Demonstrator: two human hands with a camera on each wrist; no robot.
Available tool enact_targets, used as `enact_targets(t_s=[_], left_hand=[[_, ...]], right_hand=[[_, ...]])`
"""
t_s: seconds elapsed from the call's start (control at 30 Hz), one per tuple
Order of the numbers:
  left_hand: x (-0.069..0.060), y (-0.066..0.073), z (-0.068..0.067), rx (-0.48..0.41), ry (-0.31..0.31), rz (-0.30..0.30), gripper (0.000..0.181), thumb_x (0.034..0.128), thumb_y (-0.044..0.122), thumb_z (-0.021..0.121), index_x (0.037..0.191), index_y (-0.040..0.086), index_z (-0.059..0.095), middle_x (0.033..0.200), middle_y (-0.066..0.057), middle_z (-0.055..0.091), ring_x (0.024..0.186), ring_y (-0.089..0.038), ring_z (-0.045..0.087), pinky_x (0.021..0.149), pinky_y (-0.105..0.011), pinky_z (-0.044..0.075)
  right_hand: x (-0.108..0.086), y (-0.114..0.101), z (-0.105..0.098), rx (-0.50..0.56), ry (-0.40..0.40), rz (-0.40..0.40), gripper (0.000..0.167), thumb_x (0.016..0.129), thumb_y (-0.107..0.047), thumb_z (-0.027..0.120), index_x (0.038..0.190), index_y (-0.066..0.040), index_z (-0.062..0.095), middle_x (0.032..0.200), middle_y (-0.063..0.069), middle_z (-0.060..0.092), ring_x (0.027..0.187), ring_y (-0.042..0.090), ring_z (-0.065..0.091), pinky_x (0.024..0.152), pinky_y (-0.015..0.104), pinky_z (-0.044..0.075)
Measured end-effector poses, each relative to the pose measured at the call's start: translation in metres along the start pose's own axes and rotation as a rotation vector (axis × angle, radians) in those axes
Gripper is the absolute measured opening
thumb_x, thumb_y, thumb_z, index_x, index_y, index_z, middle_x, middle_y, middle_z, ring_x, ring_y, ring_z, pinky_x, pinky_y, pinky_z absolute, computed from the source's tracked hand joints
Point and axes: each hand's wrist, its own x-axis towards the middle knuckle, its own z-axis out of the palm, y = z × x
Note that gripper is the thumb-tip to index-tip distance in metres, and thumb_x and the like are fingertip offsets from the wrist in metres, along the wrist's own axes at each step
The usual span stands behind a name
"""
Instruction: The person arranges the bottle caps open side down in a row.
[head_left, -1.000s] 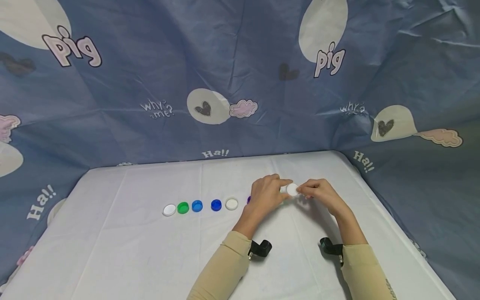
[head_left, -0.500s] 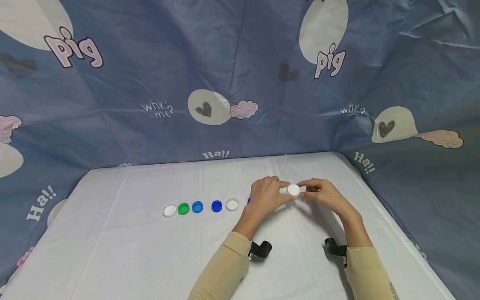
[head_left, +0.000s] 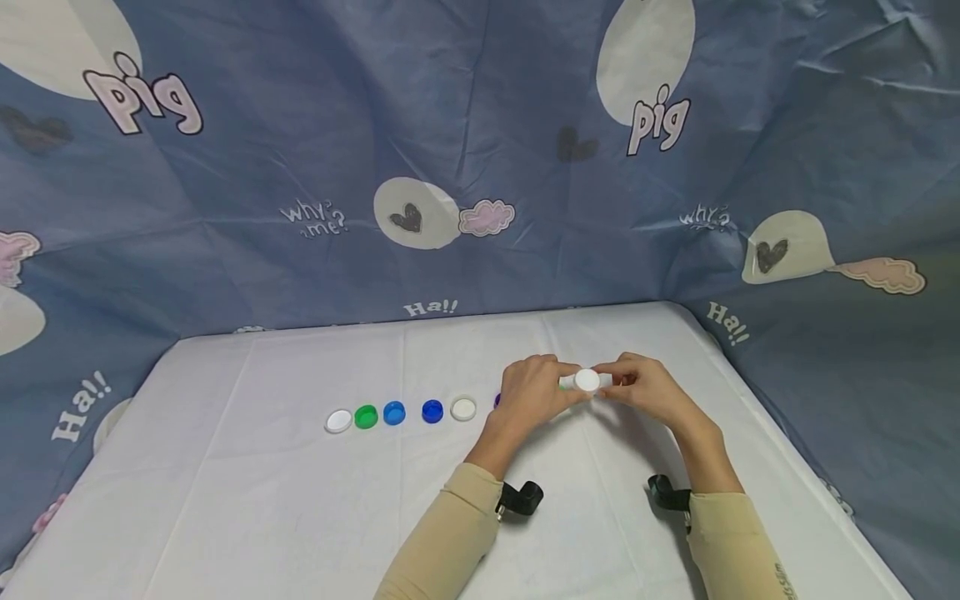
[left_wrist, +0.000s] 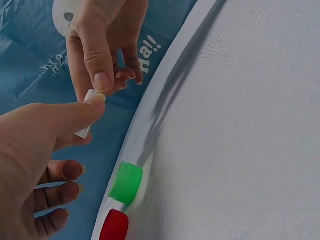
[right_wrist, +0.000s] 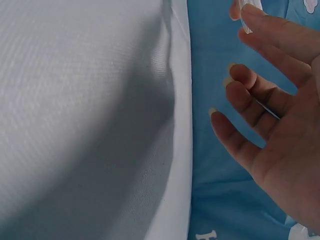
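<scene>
Seemingly mid-placement, the left hand [head_left: 529, 390] and right hand [head_left: 651, 393] pinch a white cap [head_left: 587, 381], probably needing lowering onto the table's [head_left: 300, 517] right.

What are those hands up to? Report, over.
Left hand and right hand pinching one white cap. Green cap and red cap nearby. No obstruction visible.

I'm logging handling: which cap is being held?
The white cap pinched between the left hand and right hand; other visible caps lie on the table.
</scene>
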Motion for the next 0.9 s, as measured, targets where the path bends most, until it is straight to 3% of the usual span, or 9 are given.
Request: enact_targets(t_s=[0.27,0.57,0.9], left_hand=[[0.002,-0.001,0.001,0.016,0.017,-0.017,0.044,0.0777,0.064,0.073,0.116,0.042,0.072,0.094,0.010,0.073,0.080,-0.013,0.068,0.060,-0.028,0.046],[0.002,-0.002,0.003,0.009,-0.009,-0.055,0.045,0.0783,0.061,0.074,0.118,0.040,0.072,0.097,0.010,0.073,0.086,-0.013,0.069,0.067,-0.031,0.050],[0.003,0.000,0.009,0.000,-0.034,-0.070,0.043,0.0785,0.060,0.075,0.116,0.040,0.073,0.105,0.008,0.075,0.094,-0.014,0.071,0.069,-0.032,0.052]], right_hand=[[0.002,0.002,0.004,-0.065,0.011,-0.002,0.037,0.085,-0.015,0.078,0.120,-0.005,0.072,0.080,0.004,0.056,0.068,0.013,0.048,0.059,0.024,0.041],[0.003,-0.002,0.010,-0.121,0.028,-0.008,0.036,0.085,-0.014,0.077,0.119,-0.005,0.073,0.077,0.003,0.054,0.068,0.014,0.046,0.060,0.025,0.038],[0.003,0.001,0.013,-0.181,0.008,0.055,0.037,0.087,-0.020,0.075,0.122,-0.008,0.072,0.077,0.003,0.055,0.067,0.016,0.045,0.059,0.028,0.037]])
